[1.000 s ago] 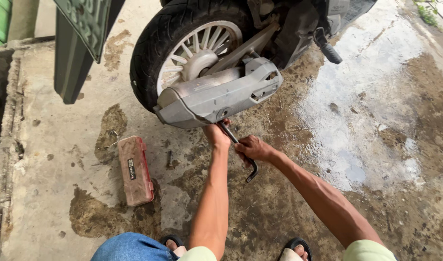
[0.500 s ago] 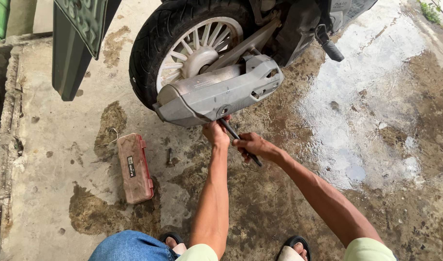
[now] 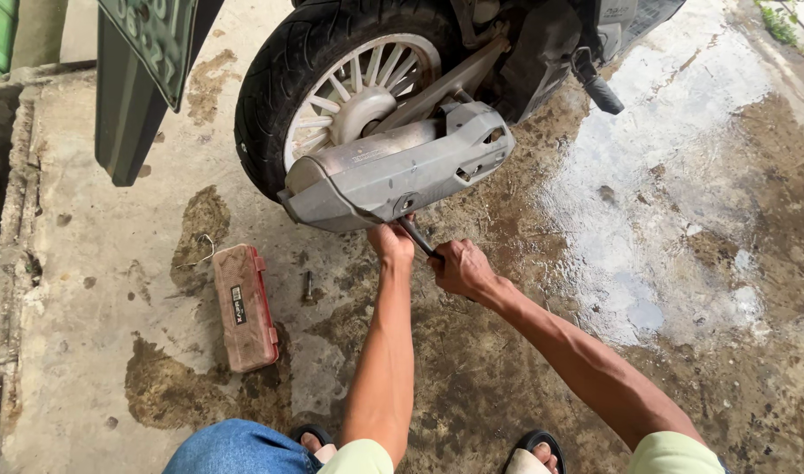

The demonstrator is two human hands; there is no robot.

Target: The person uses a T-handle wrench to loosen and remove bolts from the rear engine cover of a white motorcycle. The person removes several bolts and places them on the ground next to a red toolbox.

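Centre of frame: left hand [image 3: 391, 241] is clenched around the head end of a dark metal wrench [image 3: 417, 237], pressed up under the grey exhaust muffler [image 3: 398, 167] of a scooter. Right hand [image 3: 459, 268] is closed round the wrench handle just beside it. The tool looks stiff, thin and probably greasy; judged best gripped far down the handle for leverage. The muffler overhangs the work point, and the rear wheel [image 3: 332, 88] sits close behind. On the stained, wet concrete at lower left lie a reddish tool case [image 3: 242, 307] and a loose bolt [image 3: 308, 286].
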